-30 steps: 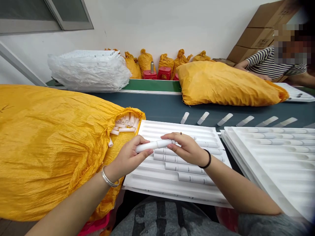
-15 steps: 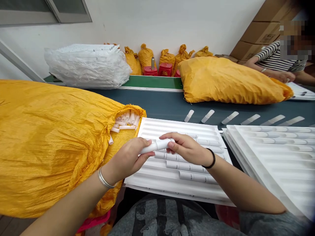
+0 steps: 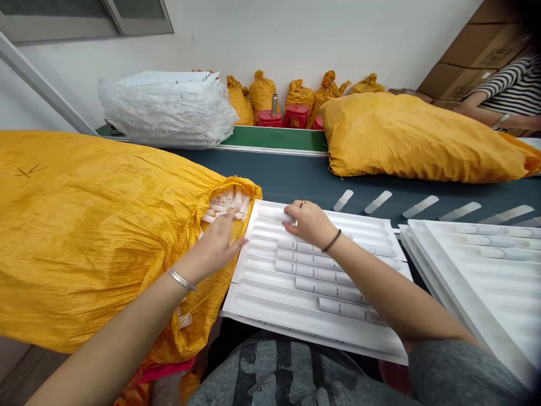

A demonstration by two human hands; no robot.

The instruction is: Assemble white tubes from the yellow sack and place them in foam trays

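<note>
My left hand (image 3: 214, 243) is at the mouth of a yellow woven sack (image 3: 127, 225), fingers stretched out and apart, holding nothing. White plastic tubes (image 3: 222, 198) lie loose inside that opening. My right hand (image 3: 310, 224) is over the upper part of a white ridged tray (image 3: 257, 293). Its curled fingers grip a white tube (image 3: 284, 215), low at a groove and mostly covered by the hand. Below it, several printed white tubes (image 3: 315, 274) lie side by side in the grooves.
More ridged trays (image 3: 477, 287) are stacked at right, partly filled. Several tubes (image 3: 420, 206) lie on the dark belt (image 3: 279, 169) behind. A full yellow sack (image 3: 414, 141) and a plastic-wrapped stack (image 3: 169, 110) stand beyond. A person in a striped top (image 3: 513, 84) is at far right.
My hands were together on a white tube above the tray. Now they are apart: the left has let go and moved to the sack, the right has gone to the tray's upper grooves.
</note>
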